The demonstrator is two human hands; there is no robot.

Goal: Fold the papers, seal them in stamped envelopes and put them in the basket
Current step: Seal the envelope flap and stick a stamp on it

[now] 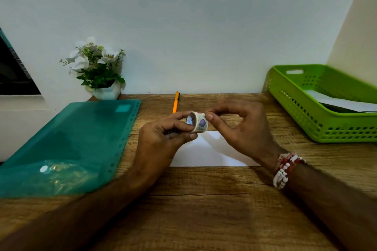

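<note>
The envelope (206, 150) is partly hidden by both hands. The basket (302, 116) is cut off at the right edge, its contents only partly seen.

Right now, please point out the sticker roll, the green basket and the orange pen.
sticker roll (199, 122), head view, printed outer band.
green basket (302, 112), head view, perforated front wall.
orange pen (175, 104), head view, mid barrel.

No text, brand or number can be read anywhere. The sticker roll (197, 122) at the frame's centre carries only small printed pictures, one a purple figure; any lettering on it is too small to make out.
</note>
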